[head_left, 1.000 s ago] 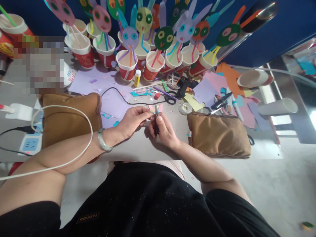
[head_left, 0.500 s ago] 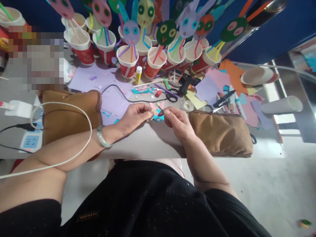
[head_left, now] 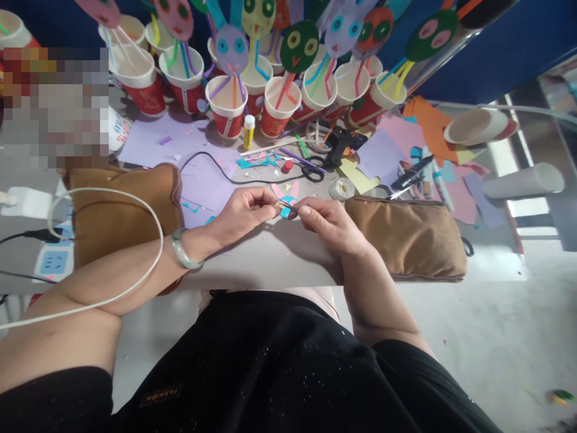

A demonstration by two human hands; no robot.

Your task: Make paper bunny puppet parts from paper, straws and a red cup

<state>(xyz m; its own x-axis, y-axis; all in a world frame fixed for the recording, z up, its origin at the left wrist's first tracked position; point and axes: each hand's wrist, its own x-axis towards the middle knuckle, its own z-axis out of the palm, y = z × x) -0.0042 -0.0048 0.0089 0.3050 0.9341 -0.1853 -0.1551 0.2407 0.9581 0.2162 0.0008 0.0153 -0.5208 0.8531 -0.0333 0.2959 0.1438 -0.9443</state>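
Note:
My left hand (head_left: 253,210), with a jade-coloured bangle (head_left: 184,249) on its wrist, is closed in a pinch on something small and pale that I cannot make out. Opposite it, my right hand (head_left: 327,221) grips a thin dark tool (head_left: 288,205), perhaps tweezers, whose tip points at the left fingertips. Between and just beyond the hands lies a small paper rabbit face (head_left: 287,210) in blue with pink ears, partly hidden by the fingers and the tool.
Brown cushions (head_left: 121,210) (head_left: 408,240) flank my forearms. Behind stand red-and-white paper cups (head_left: 226,108) with paper animal faces on straws. A glue stick (head_left: 249,133), scissors (head_left: 313,173), a black glue gun (head_left: 342,144), a tape roll (head_left: 342,189) and paper scraps are about. A white cable (head_left: 160,240) crosses my left arm.
The tool in my right hand has swung from upright-slanting to nearly level, its tip now at my left fingertips. The whole view has shifted slightly.

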